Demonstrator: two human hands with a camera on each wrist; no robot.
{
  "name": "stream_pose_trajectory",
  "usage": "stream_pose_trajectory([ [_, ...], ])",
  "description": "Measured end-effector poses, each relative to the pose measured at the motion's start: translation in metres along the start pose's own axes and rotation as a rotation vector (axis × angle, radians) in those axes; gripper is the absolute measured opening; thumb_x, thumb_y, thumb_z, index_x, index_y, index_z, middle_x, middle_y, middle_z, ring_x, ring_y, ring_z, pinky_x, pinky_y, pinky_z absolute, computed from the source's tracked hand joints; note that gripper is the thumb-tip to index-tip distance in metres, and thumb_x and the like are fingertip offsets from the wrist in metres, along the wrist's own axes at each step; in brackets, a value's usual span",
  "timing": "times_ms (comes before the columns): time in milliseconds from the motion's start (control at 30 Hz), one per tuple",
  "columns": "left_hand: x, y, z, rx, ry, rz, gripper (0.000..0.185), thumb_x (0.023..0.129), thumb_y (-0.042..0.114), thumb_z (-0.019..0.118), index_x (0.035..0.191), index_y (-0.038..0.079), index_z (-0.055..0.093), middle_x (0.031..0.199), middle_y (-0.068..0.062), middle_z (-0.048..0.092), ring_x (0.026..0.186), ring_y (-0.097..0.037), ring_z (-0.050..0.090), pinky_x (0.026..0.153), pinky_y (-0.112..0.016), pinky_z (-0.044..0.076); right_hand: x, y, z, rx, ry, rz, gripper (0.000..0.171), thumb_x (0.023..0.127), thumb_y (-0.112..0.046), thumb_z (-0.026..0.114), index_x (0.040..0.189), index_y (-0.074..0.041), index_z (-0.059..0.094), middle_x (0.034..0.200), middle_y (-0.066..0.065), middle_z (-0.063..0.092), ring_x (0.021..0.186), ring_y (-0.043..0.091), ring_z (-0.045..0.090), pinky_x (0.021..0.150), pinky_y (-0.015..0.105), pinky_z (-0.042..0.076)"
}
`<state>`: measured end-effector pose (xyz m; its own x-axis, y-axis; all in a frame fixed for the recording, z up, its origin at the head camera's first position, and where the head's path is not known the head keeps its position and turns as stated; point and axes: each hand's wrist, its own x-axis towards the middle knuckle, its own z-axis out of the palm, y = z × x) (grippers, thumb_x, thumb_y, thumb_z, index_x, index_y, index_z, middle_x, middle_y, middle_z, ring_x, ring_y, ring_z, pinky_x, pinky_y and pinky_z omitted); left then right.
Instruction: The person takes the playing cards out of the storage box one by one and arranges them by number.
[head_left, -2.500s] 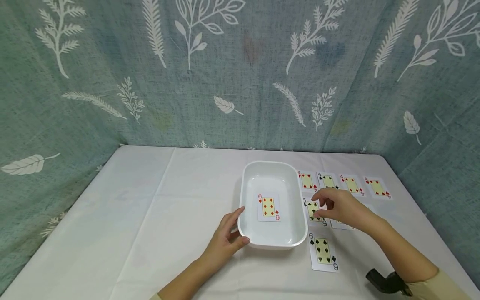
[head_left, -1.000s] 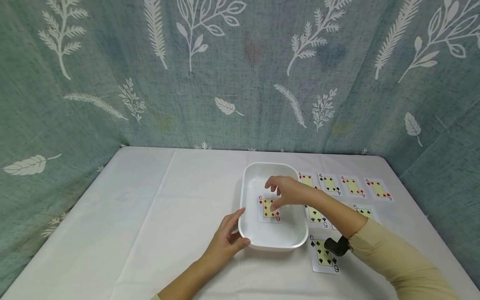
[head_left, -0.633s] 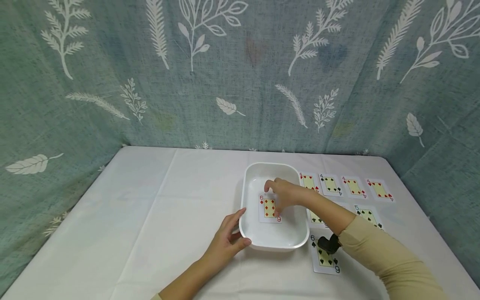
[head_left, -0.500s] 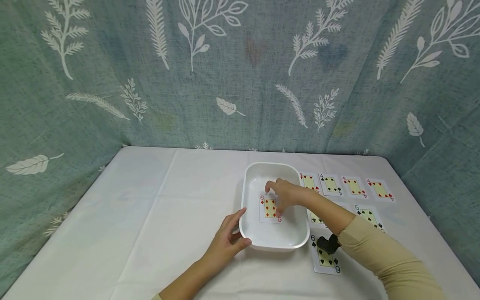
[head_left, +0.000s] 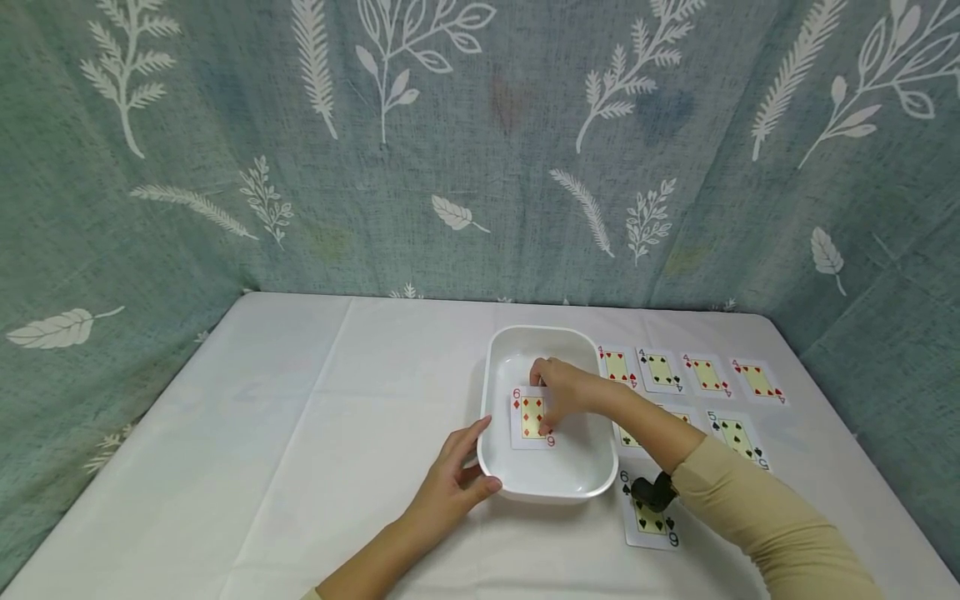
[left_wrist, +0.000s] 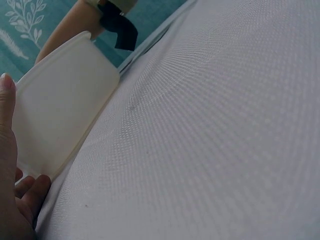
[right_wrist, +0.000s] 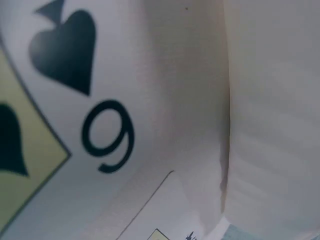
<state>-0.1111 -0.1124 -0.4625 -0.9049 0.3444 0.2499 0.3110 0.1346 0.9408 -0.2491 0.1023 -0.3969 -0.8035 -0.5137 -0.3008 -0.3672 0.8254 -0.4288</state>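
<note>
A white rectangular plastic tub (head_left: 566, 475) stands on the table in the head view. My left hand (head_left: 450, 483) grips its near left corner, fingers on the side and thumb at the front edge; the tub's outer wall (left_wrist: 65, 95) fills the left of the left wrist view. Inside the tub, my right hand (head_left: 570, 388) pinches the right edge of a playing card, the six of diamonds (head_left: 527, 421), which looks slightly raised. Part of that card lies hidden behind the fingers. The right wrist view misses the hand and shows the six of spades (right_wrist: 65, 135) close up.
Right of the tub, a row of fours (head_left: 660, 371) lies face up. Below it are fives, among them the five of spades (head_left: 737, 437), partly covered by my right forearm. The six of spades (head_left: 648, 529) lies nearest, under a black wrist camera (head_left: 654, 492). A leaf-patterned curtain (head_left: 480, 167) hangs behind.
My right hand has come from above the five of clubs into the tub and taken hold of the six of diamonds, which has shifted slightly left and up. My left hand stays put.
</note>
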Motion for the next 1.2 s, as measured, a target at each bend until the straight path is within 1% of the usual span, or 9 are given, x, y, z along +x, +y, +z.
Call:
stream_pose_trajectory([
  [133, 0.001, 0.001, 0.0, 0.0, -0.007, -0.006, 0.075, 0.086, 0.019, 0.069, 0.148, 0.009, 0.028, 0.137, -0.02, 0.034, 0.127, -0.038, 0.042, 0.099, -0.031, 0.049, -0.001, -0.001, 0.001, 0.034, -0.002, 0.008, 0.069, 0.06, -0.025, 0.091, 0.11, -0.011, 0.045, 0.098, 0.004, 0.056, 0.085, 0.018, 0.051, 0.076, 0.029, 0.049],
  [267, 0.001, 0.001, 0.0, 0.007, -0.007, -0.003, 0.075, 0.086, 0.018, 0.069, 0.148, 0.01, 0.028, 0.136, -0.02, 0.034, 0.127, -0.038, 0.043, 0.099, -0.031, 0.049, -0.002, -0.001, 0.0, 0.093, 0.004, -0.018, 0.064, 0.067, -0.019, 0.087, 0.113, -0.011, 0.044, 0.097, 0.006, 0.056, 0.076, 0.015, 0.055, 0.065, 0.024, 0.052],
  [367, 0.001, 0.0, 0.0, 0.008, -0.003, 0.016, 0.075, 0.086, 0.018, 0.069, 0.148, 0.008, 0.028, 0.135, -0.021, 0.035, 0.126, -0.039, 0.043, 0.099, -0.032, 0.049, -0.004, 0.001, 0.0, 0.146, 0.025, -0.101, 0.057, 0.073, -0.013, 0.082, 0.115, -0.011, 0.045, 0.093, 0.005, 0.056, 0.07, 0.013, 0.055, 0.06, 0.022, 0.051],
  [467, 0.001, -0.001, -0.001, 0.005, 0.004, 0.029, 0.074, 0.086, 0.018, 0.069, 0.147, 0.007, 0.029, 0.135, -0.022, 0.036, 0.125, -0.04, 0.044, 0.098, -0.034, 0.05, -0.007, 0.003, -0.001, 0.166, 0.047, -0.207, 0.051, 0.078, -0.01, 0.078, 0.118, -0.013, 0.046, 0.092, 0.004, 0.056, 0.069, 0.011, 0.055, 0.061, 0.021, 0.05],
  [567, 0.001, 0.0, -0.001, 0.002, 0.009, 0.038, 0.074, 0.085, 0.018, 0.069, 0.147, 0.007, 0.03, 0.134, -0.023, 0.036, 0.124, -0.04, 0.045, 0.098, -0.035, 0.05, -0.009, 0.004, -0.002, 0.199, 0.052, -0.273, 0.046, 0.082, -0.008, 0.073, 0.121, -0.014, 0.048, 0.096, 0.005, 0.057, 0.071, 0.009, 0.059, 0.062, 0.02, 0.053],
  [700, 0.001, 0.002, 0.0, -0.005, 0.011, 0.031, 0.074, 0.085, 0.017, 0.07, 0.147, 0.008, 0.03, 0.133, -0.023, 0.036, 0.123, -0.04, 0.045, 0.098, -0.035, 0.05, -0.011, 0.005, -0.003, 0.286, 0.063, -0.33, 0.039, 0.087, -0.006, 0.067, 0.122, -0.012, 0.051, 0.098, 0.009, 0.056, 0.069, 0.012, 0.064, 0.064, 0.023, 0.057],
  [900, 0.002, 0.002, 0.0, -0.018, 0.003, 0.025, 0.075, 0.085, 0.014, 0.069, 0.147, 0.006, 0.029, 0.135, -0.024, 0.034, 0.124, -0.041, 0.044, 0.098, -0.034, 0.049, -0.01, 0.01, -0.004, 0.413, 0.075, -0.382, 0.035, 0.089, -0.005, 0.065, 0.122, -0.007, 0.054, 0.095, 0.011, 0.053, 0.066, 0.014, 0.064, 0.064, 0.032, 0.06],
  [1133, 0.001, 0.002, 0.0, -0.02, -0.006, 0.005, 0.074, 0.086, 0.016, 0.068, 0.148, 0.013, 0.028, 0.136, -0.022, 0.033, 0.126, -0.039, 0.043, 0.1, -0.033, 0.048, -0.017, 0.011, -0.009, 0.473, 0.082, -0.402, 0.035, 0.089, -0.007, 0.064, 0.123, -0.007, 0.054, 0.095, 0.013, 0.055, 0.066, 0.016, 0.064, 0.066, 0.046, 0.06],
  [1200, 0.001, 0.002, 0.0, -0.022, -0.006, 0.002, 0.074, 0.086, 0.016, 0.068, 0.149, 0.014, 0.028, 0.136, -0.022, 0.033, 0.126, -0.039, 0.043, 0.1, -0.033, 0.048, -0.021, 0.009, -0.011, 0.474, 0.09, -0.39, 0.034, 0.09, -0.007, 0.064, 0.122, -0.007, 0.054, 0.095, 0.012, 0.056, 0.067, 0.015, 0.064, 0.066, 0.047, 0.06],
])
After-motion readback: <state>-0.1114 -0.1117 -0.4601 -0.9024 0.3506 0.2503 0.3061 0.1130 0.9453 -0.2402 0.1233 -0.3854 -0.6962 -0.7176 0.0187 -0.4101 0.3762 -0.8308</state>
